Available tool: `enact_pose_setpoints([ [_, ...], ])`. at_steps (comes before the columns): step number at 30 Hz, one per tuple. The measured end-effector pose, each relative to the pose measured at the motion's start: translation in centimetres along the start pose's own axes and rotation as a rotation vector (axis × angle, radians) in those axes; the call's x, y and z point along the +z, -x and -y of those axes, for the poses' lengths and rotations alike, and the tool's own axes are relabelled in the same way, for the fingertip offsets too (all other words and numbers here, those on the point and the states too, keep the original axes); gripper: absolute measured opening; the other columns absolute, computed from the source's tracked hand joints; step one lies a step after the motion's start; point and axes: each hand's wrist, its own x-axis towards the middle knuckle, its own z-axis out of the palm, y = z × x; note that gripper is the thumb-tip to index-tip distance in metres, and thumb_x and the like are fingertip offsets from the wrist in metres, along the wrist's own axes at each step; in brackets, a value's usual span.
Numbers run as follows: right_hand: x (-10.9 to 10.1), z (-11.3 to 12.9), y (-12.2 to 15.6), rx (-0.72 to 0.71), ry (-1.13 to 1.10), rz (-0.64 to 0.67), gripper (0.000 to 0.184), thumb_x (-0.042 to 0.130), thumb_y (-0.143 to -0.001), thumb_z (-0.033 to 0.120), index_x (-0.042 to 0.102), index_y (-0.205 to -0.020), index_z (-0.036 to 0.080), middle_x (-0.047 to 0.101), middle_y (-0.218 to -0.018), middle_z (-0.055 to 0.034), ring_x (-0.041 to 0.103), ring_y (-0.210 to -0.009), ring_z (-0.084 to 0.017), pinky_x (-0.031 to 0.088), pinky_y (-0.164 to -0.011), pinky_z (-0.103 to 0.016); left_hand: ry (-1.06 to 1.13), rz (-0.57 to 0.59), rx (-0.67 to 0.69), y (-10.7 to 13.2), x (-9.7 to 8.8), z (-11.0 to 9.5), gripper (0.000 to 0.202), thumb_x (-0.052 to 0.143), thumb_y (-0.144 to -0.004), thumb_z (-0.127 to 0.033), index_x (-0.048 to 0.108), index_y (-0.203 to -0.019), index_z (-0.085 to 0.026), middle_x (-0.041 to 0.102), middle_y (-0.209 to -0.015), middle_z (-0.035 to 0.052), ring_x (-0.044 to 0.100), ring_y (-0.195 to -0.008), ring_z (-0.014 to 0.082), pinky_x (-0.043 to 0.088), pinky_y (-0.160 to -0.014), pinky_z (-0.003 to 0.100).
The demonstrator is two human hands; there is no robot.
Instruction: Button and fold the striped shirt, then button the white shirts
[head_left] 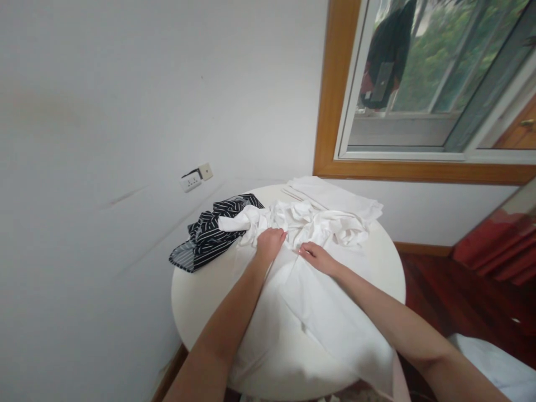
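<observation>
A white garment [318, 301] lies spread over a round white table [201, 296], bunched and crumpled at its far end [318, 220]. My left hand [270, 244] rests on the cloth near the bunched part, its fingers curled into the fabric. My right hand [318, 258] lies flat on the cloth just to the right, fingers stretched out and pointing left. A black garment with thin white stripes [213, 229] lies crumpled at the table's far left, touching the white one.
A folded white cloth [335, 195] sits at the table's far edge by the wall. A wall socket [195, 177] is on the white wall. A wood-framed window [335, 100] is at the upper right. Dark red wooden floor [452, 296] lies to the right.
</observation>
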Motion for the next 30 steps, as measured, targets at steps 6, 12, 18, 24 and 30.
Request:
enact_pose_setpoints([
  [6, 0.7, -1.5, 0.4, 0.145, -0.225, -0.072, 0.042, 0.034, -0.092, 0.052, 0.041, -0.066, 0.02, 0.043, -0.064, 0.0031, 0.043, -0.065, -0.012, 0.036, -0.065, -0.025, 0.046, -0.091, 0.16, 0.3, -2.8, -2.9, 0.024, 0.045, -0.087, -0.017, 0.058, -0.107, -0.019, 0.058, -0.104, 0.0127, 0.048, -0.102, 0.0272, 0.035, -0.087, 0.042],
  [12, 0.8, -2.0, 0.5, 0.148, -0.265, -0.066, 0.037, 0.031, -0.094, 0.048, 0.045, -0.074, 0.02, 0.047, -0.069, 0.0017, 0.046, -0.069, -0.014, 0.038, -0.068, -0.026, 0.64, 0.042, 0.13, 3.3, -2.8, -5.1, 0.022, 0.039, -0.088, -0.015, 0.052, -0.106, -0.02, 0.06, -0.098, 0.0068, 0.054, -0.095, 0.0193, 0.042, -0.087, 0.034],
  [18, 0.5, -1.2, 0.6, 0.157, -0.185, -0.062, 0.038, 0.029, -0.094, 0.048, 0.039, -0.07, 0.021, 0.043, -0.066, 0.0018, 0.045, -0.066, -0.014, 0.037, -0.065, -0.026, 1.044, 0.15, -0.06, 5.3, -0.4, -3.9, 0.019, 0.038, -0.089, -0.02, 0.049, -0.105, -0.019, 0.063, -0.087, 0.0024, 0.059, -0.077, 0.0137, 0.046, -0.074, 0.027],
  [24, 0.5, -1.2, 0.7, 0.165, -0.235, -0.101, 0.04, 0.029, -0.094, 0.051, 0.041, -0.071, 0.021, 0.043, -0.068, 0.0014, 0.045, -0.067, -0.014, 0.038, -0.066, -0.027, 0.896, 0.169, 0.165, 4.8, -1.9, -3.8, 0.025, 0.036, -0.092, -0.025, 0.06, -0.094, -0.017, 0.063, -0.092, 0.007, 0.057, -0.092, 0.0169, 0.045, -0.086, 0.03],
  [30, 0.7, -1.3, 0.8, 0.181, -0.352, -0.101, 0.043, 0.03, -0.091, 0.057, 0.041, -0.071, 0.02, 0.042, -0.067, 0.0014, 0.043, -0.067, -0.013, 0.037, -0.065, -0.027, 0.706, 0.147, 0.275, 5.4, -2.1, -3.3, 0.029, 0.043, -0.087, -0.02, 0.059, -0.111, -0.019, 0.063, -0.104, 0.0082, 0.057, -0.101, 0.0181, 0.045, -0.092, 0.031],
])
